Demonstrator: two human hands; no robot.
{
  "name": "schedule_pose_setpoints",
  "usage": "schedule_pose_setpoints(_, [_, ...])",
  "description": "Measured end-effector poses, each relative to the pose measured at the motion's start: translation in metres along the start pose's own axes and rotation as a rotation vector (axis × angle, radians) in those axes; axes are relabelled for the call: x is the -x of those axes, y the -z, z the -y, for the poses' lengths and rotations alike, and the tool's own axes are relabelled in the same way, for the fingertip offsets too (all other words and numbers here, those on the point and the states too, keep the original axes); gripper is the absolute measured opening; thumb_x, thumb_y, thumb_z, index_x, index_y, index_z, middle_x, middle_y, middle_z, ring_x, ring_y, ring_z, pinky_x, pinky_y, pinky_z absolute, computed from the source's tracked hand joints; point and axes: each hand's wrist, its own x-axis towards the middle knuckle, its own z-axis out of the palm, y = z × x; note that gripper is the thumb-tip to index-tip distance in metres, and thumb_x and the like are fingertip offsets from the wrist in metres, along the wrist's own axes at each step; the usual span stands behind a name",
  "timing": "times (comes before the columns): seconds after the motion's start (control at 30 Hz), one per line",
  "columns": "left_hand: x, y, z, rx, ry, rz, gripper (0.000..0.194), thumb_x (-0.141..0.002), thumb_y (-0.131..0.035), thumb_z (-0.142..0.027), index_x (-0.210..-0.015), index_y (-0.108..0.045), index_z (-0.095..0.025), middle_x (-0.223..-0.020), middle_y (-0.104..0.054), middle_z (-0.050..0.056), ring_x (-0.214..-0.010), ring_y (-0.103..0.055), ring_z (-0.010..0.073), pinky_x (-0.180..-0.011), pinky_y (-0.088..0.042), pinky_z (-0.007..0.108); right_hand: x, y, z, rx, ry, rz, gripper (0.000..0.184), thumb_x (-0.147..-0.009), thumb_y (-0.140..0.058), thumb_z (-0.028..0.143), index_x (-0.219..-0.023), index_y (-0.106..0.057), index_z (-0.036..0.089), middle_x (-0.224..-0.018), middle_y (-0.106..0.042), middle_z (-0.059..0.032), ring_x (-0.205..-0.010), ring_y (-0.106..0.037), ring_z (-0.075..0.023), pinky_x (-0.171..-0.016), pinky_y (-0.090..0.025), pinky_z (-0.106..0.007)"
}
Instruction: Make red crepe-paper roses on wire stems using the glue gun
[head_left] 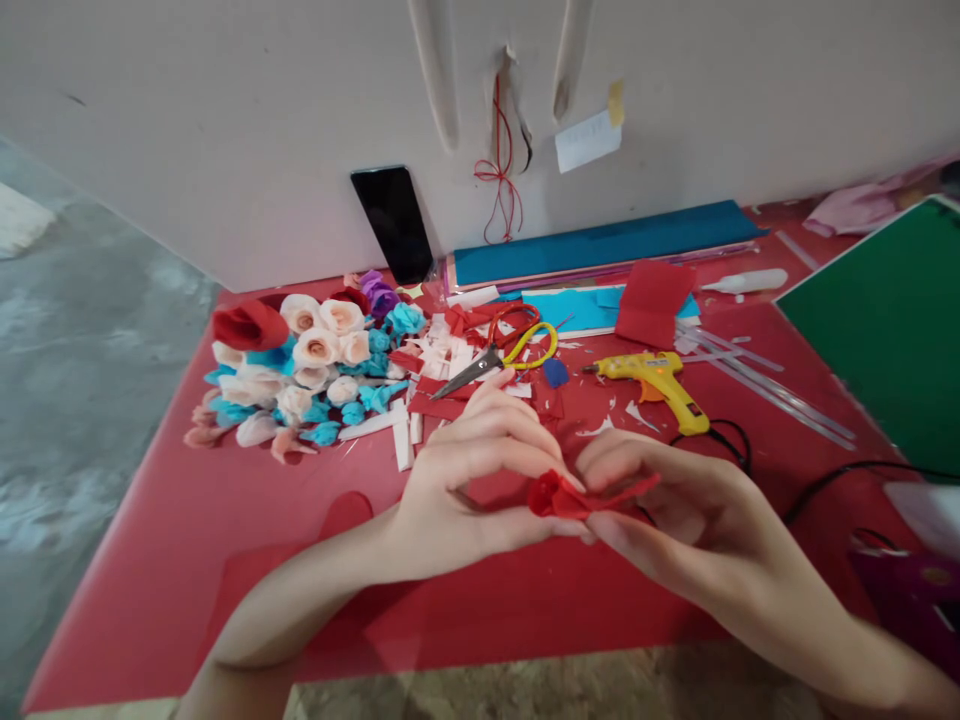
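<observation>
Both my hands meet over the red table (187,540), pinching a small rolled red paper flower (559,495) with a strip of red paper trailing to the right. My left hand (469,480) curls its fingers around the rolled end. My right hand (675,510) pinches the loose strip between thumb and fingers. A pile of finished paper roses (307,370) in white, peach, blue, red and purple lies to the far left.
Scissors with yellow and red handles (502,355) lie among paper scraps. A yellow glue gun (660,385) with a black cord rests to the right. Blue and red paper sheets (600,240), a black phone (394,225) against the wall, glue sticks (772,385), a green board (892,320).
</observation>
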Motion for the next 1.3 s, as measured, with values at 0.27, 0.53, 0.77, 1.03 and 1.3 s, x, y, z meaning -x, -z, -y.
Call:
schedule_pose_setpoints(0.27, [-0.0001, -0.0026, 0.0, -0.031, -0.003, -0.027, 0.013, -0.076, -0.069, -0.025, -0.076, -0.062, -0.014, -0.069, -0.063, 0.003, -0.066, -0.057, 0.0133, -0.067, -0.047, 0.034, -0.0036, -0.0004, -0.0019, 0.077, 0.033, -0.032, 0.003, -0.083, -0.06, 0.018, -0.081, -0.061, 0.021, -0.08, -0.061, 0.0026, -0.074, -0.059, -0.0076, -0.063, -0.047, -0.011])
schedule_pose_setpoints(0.53, [0.0023, -0.0047, 0.002, 0.039, 0.031, -0.049, 0.011, -0.074, -0.069, -0.019, -0.079, -0.062, -0.013, -0.072, -0.065, 0.005, -0.069, -0.06, 0.0154, -0.072, -0.047, 0.035, -0.0011, -0.0019, -0.0041, 0.212, 0.108, -0.143, 0.004, -0.083, -0.057, 0.021, -0.082, -0.06, 0.022, -0.078, -0.063, 0.0015, -0.072, -0.06, -0.0097, -0.061, -0.049, -0.015])
schedule_pose_setpoints(0.77, [0.0053, -0.0074, 0.0027, 0.082, 0.14, -0.054, 0.012, -0.073, -0.069, -0.017, -0.082, -0.061, -0.015, -0.07, -0.065, 0.003, -0.067, -0.059, 0.0148, -0.071, -0.048, 0.034, 0.0031, -0.0006, -0.0092, 0.422, 0.202, -0.213, 0.009, -0.082, -0.055, 0.014, -0.077, -0.052, 0.021, -0.063, -0.054, 0.0033, -0.055, -0.053, -0.0093, -0.053, -0.047, -0.02])
schedule_pose_setpoints(1.03, [0.0042, -0.006, -0.0001, 0.075, 0.146, -0.041, 0.02, -0.067, -0.077, -0.022, -0.079, -0.062, -0.013, -0.069, -0.067, 0.004, -0.067, -0.059, 0.0143, -0.069, -0.049, 0.032, 0.0003, -0.0042, -0.0065, 0.568, 0.365, -0.264, 0.019, -0.08, -0.054, 0.006, -0.083, -0.049, 0.023, -0.068, -0.054, 0.0064, -0.055, -0.054, -0.0051, -0.052, -0.046, -0.015])
schedule_pose_setpoints(1.3, [0.0025, -0.0041, 0.0042, 0.09, 0.081, -0.031, 0.017, -0.067, -0.077, -0.014, -0.078, -0.064, -0.012, -0.073, -0.069, 0.006, -0.069, -0.059, 0.0144, -0.073, -0.05, 0.034, 0.0039, -0.0028, -0.0058, 0.554, 0.359, -0.21, 0.016, -0.08, -0.053, 0.006, -0.085, -0.052, 0.021, -0.073, -0.06, 0.0016, -0.064, -0.06, -0.0099, -0.055, -0.048, -0.02])
